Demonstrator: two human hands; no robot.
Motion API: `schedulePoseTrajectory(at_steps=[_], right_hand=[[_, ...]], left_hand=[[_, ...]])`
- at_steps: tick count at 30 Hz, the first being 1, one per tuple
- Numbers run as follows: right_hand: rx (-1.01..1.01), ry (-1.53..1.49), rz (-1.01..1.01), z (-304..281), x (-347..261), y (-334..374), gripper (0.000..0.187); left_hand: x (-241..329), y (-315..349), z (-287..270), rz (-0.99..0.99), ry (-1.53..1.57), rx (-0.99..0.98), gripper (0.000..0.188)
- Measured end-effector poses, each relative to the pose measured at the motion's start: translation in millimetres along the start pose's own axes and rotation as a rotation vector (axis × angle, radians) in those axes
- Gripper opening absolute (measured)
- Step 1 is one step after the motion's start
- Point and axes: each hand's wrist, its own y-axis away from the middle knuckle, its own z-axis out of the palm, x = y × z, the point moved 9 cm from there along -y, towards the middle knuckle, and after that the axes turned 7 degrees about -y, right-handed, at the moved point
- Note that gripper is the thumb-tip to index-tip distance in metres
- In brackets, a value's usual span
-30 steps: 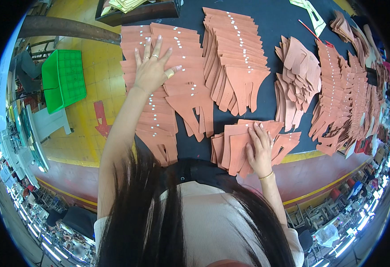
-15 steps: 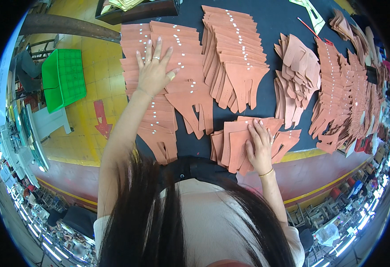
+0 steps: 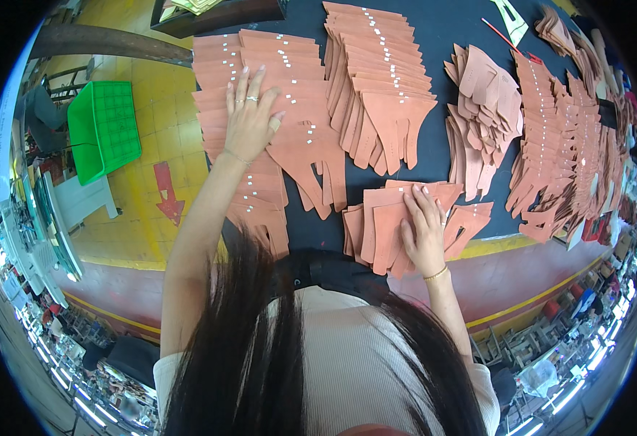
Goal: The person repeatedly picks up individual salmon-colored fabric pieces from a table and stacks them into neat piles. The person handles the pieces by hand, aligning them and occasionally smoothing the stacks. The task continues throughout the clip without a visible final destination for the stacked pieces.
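My left hand (image 3: 251, 120) lies palm down on the left fanned rows of reddish-brown leather pieces (image 3: 300, 94), its fingers stretched out. These flat cut pieces overlap, have slots at one end and carry small white stickers. At the near edge of the table, my right hand (image 3: 426, 236) rests flat on a smaller pile of leather pieces (image 3: 387, 225), thumb apart from the fingers. Beyond that pile, between the two hands, lies another long fanned stack of leather pieces (image 3: 380, 80). Neither hand is closed round a piece.
A loose heap of paler leather pieces (image 3: 487, 102) and more fanned rows (image 3: 540, 131) cover the dark table's right side. A red pen (image 3: 500, 33) and a pale template (image 3: 511, 22) lie far right. At far left stands a tray (image 3: 220, 18); a green crate (image 3: 105, 129) sits beyond the table's left side.
The whole view has shifted slightly. My left hand's fingers have drawn a little closer together on the left rows. My right hand stays on the small pile.
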Motion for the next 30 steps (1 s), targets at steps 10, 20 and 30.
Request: schedulePoseTrajectory(at_steps=[10,20,30], right_hand=[[0.026,0.006,-0.018,-1,-1,1,0.052],[0.043,0.020,-0.042,-3,-3,3,0.053],[0.050,0.014,-0.058,-3,-2,4,0.052]], left_hand=[[10,8,-3,-0.057,-0.071,-0.067,0.020],[23,33,-8,-0.034,-0.149,-0.087,0.082],[22,42,0,-0.080,-0.141,-0.161,0.089]])
